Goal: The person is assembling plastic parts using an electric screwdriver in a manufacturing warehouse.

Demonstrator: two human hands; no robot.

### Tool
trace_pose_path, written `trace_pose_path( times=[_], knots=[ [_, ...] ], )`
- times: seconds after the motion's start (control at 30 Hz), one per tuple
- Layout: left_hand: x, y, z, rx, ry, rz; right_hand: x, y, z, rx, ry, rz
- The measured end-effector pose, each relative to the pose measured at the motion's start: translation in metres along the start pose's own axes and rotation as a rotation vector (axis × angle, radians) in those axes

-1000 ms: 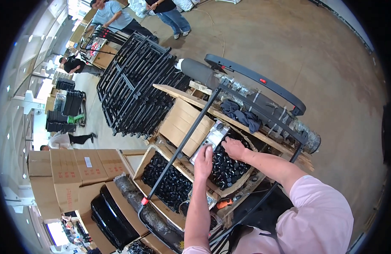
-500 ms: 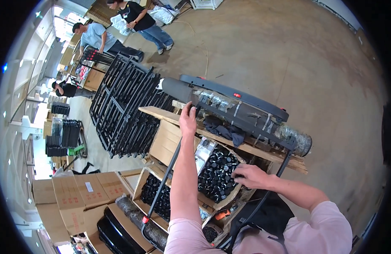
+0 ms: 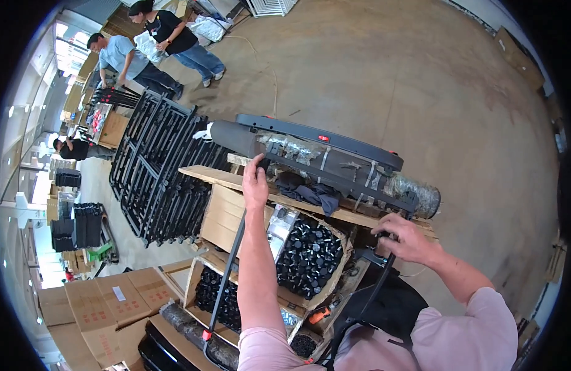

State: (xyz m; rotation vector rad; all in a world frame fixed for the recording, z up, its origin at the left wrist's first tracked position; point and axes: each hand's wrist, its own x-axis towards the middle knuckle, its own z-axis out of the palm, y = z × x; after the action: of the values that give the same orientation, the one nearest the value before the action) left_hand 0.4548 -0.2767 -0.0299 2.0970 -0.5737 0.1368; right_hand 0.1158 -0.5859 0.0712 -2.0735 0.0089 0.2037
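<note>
While the long black wrapped frame lies across the wooden bench top at twelve o'clock, the left hand clamps its near rail and the right hand curls shut around the thin black tube at three o'clock, the lift not yet begun.

Pink short sleeves, bare forearms and hands

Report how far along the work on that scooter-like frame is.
Done: the black frame lies across the wooden board. In hand: the left hand grips its front end, and the right hand holds a black bar near the rear. Left: the box of black parts below sits open, full.
</note>
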Motion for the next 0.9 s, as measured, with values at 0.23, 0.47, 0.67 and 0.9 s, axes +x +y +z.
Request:
trace_pose_path(
  times=[0.23, 0.47, 0.67, 0.9],
  knots=[
    [0.009, -0.02, -0.001, 0.062, 0.071, 0.032, -0.021, 0.007, -0.021, -0.179, 0.223, 0.209],
    [0.006, -0.02, 0.009, -0.235, 0.017, -0.199, -0.046, 0.025, -0.034, -0.292, 0.331, 0.251],
    [0.006, -0.007, 0.005, -0.119, 0.031, -0.163, -0.04, 0.026, -0.024, -0.353, 0.258, 0.216],
    [0.006, -0.01, 0.002, -0.157, 0.035, -0.162, -0.033, 0.022, -0.024, -0.525, 0.149, 0.142]
  ],
)
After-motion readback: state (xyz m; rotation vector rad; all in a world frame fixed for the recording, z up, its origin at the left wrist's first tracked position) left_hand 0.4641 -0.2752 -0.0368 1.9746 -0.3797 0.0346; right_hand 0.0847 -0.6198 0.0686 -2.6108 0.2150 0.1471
